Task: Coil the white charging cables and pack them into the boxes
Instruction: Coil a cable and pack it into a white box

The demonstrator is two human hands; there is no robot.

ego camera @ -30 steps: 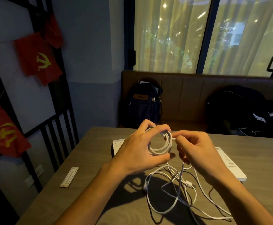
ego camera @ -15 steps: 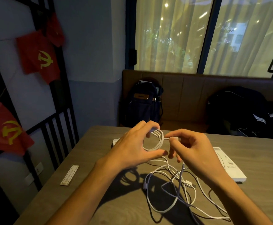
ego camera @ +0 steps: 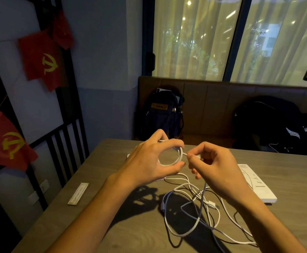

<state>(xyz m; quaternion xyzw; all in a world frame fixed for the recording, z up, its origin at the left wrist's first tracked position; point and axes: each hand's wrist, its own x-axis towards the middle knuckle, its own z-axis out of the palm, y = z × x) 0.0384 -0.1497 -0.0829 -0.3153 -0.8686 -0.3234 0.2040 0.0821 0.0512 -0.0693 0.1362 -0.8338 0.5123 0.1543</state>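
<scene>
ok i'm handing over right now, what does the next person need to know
Left hand grips a small coil of white charging cable above the table. Right hand pinches that cable's free end beside the coil.
Loose white cables lie tangled on the table below the hands; a flat white box lies to their right.
Done: one cable nearly coiled.
Left: tuck the end, box it, then coil and pack the rest.

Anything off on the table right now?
Only the loose cables: a tangled heap on the table under the hands, strands crossing. The left hand holds a neat coil, the right hand pinches its end. Nothing looks damaged.
</scene>
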